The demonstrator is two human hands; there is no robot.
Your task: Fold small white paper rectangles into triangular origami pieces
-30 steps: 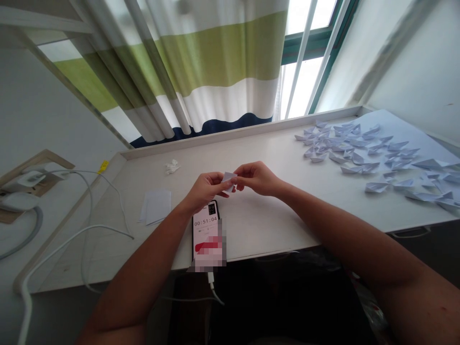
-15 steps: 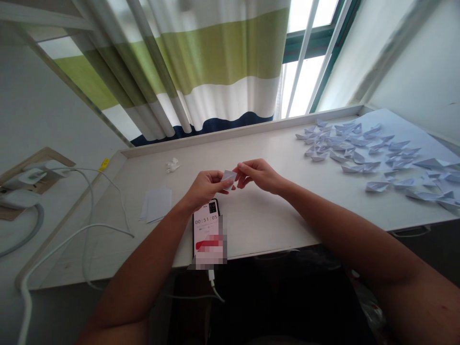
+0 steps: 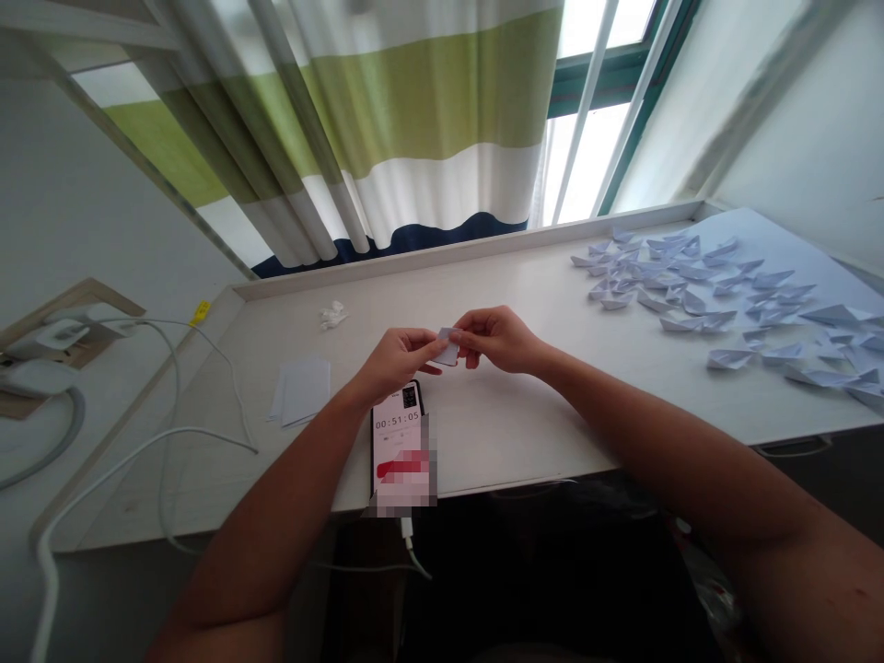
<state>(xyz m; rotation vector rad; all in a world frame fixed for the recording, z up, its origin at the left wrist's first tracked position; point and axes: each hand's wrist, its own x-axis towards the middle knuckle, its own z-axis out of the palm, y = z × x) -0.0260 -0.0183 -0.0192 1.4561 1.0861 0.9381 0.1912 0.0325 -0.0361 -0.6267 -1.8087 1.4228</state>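
A small folded piece of white paper (image 3: 448,351) is held up over the desk between my two hands. My left hand (image 3: 399,359) pinches its left side with thumb and fingers. On the other side my right hand (image 3: 498,339) grips the upper right edge, its fingers curled. Part of the paper is covered by my fingertips. Just below my left hand lies a phone (image 3: 397,442) showing a timer, partly blurred out. Left of it is a small stack of white paper sheets (image 3: 304,391).
Many folded paper boats (image 3: 697,322) spread over the right side of the white desk (image 3: 511,433). Crumpled tissue (image 3: 333,315) lies at the back left. White cables (image 3: 166,433) run from wall plugs (image 3: 59,336) across the left edge. A charging cable (image 3: 407,531) hangs from the phone.
My right hand has moved slightly left and closed on the paper's right side. The paper has turned in my fingers, from a tilted diamond to a more upright piece.
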